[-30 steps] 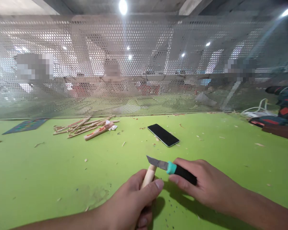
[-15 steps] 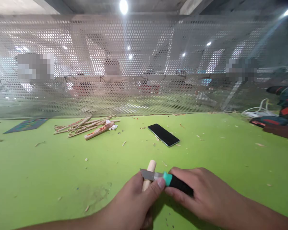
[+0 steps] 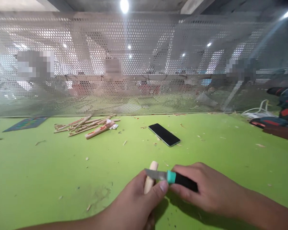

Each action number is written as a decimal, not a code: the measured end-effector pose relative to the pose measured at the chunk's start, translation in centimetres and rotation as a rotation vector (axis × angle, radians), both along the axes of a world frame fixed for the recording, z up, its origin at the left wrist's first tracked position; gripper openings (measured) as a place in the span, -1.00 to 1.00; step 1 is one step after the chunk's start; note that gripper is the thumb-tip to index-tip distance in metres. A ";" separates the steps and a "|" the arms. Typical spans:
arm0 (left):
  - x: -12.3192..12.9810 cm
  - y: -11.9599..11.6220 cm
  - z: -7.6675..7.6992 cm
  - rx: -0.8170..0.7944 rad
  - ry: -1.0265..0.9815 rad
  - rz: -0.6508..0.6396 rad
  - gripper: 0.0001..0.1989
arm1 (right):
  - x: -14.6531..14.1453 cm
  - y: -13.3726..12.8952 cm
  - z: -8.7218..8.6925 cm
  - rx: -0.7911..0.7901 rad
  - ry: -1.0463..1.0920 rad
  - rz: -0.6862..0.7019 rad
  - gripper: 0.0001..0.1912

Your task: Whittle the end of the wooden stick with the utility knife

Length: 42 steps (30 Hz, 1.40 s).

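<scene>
the left hand [image 3: 136, 196] has its fingers wrapped round a pale wooden stick [image 3: 148, 185], held tilted above the green bench [image 3: 50, 179], its rounded upper end poking out past the thumb. the right hand [image 3: 207, 187] grips a knife [image 3: 184, 182] by its black handle with a teal collar; the blade lies across the stick just below that end, and the left thumb is right beside the collar. beyond the 2 hands, 1 dark-screened phone [image 3: 164, 134] lies flat on the bench. farther left are a heap of thin wooden pieces [image 3: 80, 125] and a flat patterned sheet [image 3: 26, 124]. at the far right is a power drill [image 3: 286, 108].
</scene>
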State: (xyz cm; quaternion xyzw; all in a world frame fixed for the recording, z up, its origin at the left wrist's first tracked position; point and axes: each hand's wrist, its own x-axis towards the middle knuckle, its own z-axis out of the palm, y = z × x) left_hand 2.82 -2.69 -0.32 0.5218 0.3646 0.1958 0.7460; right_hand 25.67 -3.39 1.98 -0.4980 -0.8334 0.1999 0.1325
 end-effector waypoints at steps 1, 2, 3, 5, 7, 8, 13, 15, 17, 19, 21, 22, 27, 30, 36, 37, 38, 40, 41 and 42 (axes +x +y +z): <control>0.0 -0.1 0.0 0.001 -0.002 0.000 -0.41 | -0.1 -0.2 0.0 -0.002 -0.012 0.026 -0.56; -0.1 -0.1 0.1 0.007 0.006 0.006 -0.41 | -0.2 -0.3 -0.1 -0.005 -0.024 0.041 -0.56; -0.1 -0.2 0.2 0.022 0.023 0.019 -0.41 | -0.2 -0.3 -0.1 -0.008 -0.033 0.046 -0.55; -0.1 -0.3 0.3 0.083 0.084 0.044 -0.40 | -0.1 -0.2 -0.2 -0.002 -0.050 0.041 -0.53; -0.1 -0.2 0.3 0.155 0.138 0.072 -0.39 | -0.1 0.0 -0.3 0.014 -0.060 0.043 -0.50; -0.1 -0.2 0.3 0.170 0.150 0.078 -0.39 | -0.2 0.0 -0.3 0.024 -0.061 0.043 -0.49; 0.0 -0.4 0.4 0.003 0.118 0.069 -0.38 | -0.4 0.8 -0.7 0.076 -0.050 0.018 -0.47; -0.1 -0.7 0.7 0.015 0.142 0.059 -0.38 | 0.2 1.7 -0.9 0.054 -0.036 -0.046 -0.45; -0.3 -0.9 1.0 0.129 0.193 0.014 -0.40 | 1.0 2.8 -1.1 0.009 -0.003 -0.279 -0.38; -0.4 -0.9 1.1 0.187 0.207 -0.007 -0.41 | 1.5 3.5 -1.1 0.029 -0.008 -0.323 -0.39; -0.5 -0.7 1.1 0.176 0.194 -0.016 -0.40 | 1.5 3.4 -0.7 0.048 0.008 -0.312 -0.42; -0.5 -0.6 1.1 0.153 0.183 -0.018 -0.40 | 1.2 3.1 -0.5 0.066 0.021 -0.283 -0.46; -0.4 -0.3 0.8 0.054 0.082 -0.015 -0.38 | 0.2 1.2 0.2 0.061 0.061 -0.126 -0.48; -0.3 -0.3 0.2 -0.012 -0.018 -0.012 -0.33 | 0.1 0.5 0.1 0.046 0.025 -0.031 -0.49; -0.3 0.0 -0.5 -0.051 -0.058 -0.034 -0.35 | -0.4 -0.3 -0.2 -0.005 0.012 0.042 -0.48; -0.4 0.0 -0.3 -0.036 -0.048 -0.051 -0.36 | -0.6 -0.5 -0.2 -0.009 0.004 0.048 -0.48; -0.4 -0.1 0.0 -0.021 -0.035 -0.047 -0.38 | -0.8 -0.6 -0.1 -0.011 -0.004 0.049 -0.48; -0.3 -0.2 0.6 -0.001 0.000 -0.040 -0.38 | -1.2 -0.9 -0.2 -0.001 -0.015 0.043 -0.48; -0.3 -0.3 0.8 0.001 0.014 -0.030 -0.38 | -1.4 -1.0 -0.2 0.010 -0.021 0.041 -0.47; -0.2 -0.4 0.9 -0.004 0.023 -0.017 -0.36 | -1.6 -1.0 -0.3 0.023 -0.030 0.041 -0.47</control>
